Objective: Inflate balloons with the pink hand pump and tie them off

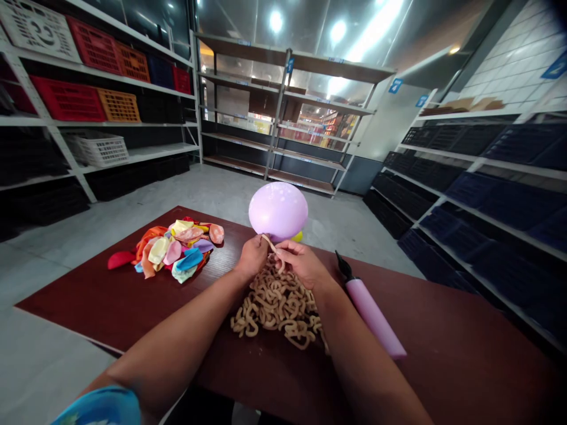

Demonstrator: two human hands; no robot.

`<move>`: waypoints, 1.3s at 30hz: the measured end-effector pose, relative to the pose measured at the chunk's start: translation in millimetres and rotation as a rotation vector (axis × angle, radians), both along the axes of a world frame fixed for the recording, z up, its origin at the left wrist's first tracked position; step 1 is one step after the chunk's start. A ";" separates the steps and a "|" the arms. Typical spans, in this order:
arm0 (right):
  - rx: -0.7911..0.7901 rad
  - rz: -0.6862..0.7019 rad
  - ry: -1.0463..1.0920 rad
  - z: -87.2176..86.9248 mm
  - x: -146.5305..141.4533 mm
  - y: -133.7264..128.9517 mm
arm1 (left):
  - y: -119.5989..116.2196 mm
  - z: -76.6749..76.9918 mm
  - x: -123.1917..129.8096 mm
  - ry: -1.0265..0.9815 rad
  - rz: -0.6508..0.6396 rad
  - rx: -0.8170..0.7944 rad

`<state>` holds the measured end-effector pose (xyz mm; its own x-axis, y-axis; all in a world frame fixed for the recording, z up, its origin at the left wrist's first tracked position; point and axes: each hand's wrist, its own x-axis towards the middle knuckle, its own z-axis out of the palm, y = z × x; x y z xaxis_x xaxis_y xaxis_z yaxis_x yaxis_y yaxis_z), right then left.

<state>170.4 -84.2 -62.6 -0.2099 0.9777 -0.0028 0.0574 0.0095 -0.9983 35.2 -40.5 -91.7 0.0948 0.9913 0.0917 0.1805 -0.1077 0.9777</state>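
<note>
An inflated pale purple balloon (278,209) stands just beyond my hands, over the far edge of the table. My left hand (254,256) is closed at the balloon's lower end, by its neck, which the fingers hide. Between both hands stretches a thin tan rubber band (270,244). The thumb and fingers of my right hand (301,262) pinch the band's other end. Below my hands lies a heap of curled tan bands (279,301). Part of something yellow (297,237) shows under the balloon.
Deflated balloons in many colours (170,249) are piled at the left of the dark red table (452,330). A pink hand pump (374,316) with a black nozzle lies to the right. Metal shelves (277,118) and crates (66,100) stand around the room.
</note>
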 end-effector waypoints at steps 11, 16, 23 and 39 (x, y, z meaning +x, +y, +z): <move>0.418 -0.241 -0.252 -12.1 -3.8 7.4 | -1.4 -8.8 5.7 0.217 -0.004 0.218; 0.360 -0.229 -0.183 -7.8 -5.3 4.3 | -3.9 -5.2 4.5 0.175 -0.035 0.203; 0.486 -0.167 -0.270 -8.1 -2.2 5.2 | -3.3 -2.7 3.1 0.114 -0.040 0.147; -0.055 -0.167 -0.015 -2.4 -2.0 2.2 | -15.1 -3.8 6.6 0.521 -0.084 0.307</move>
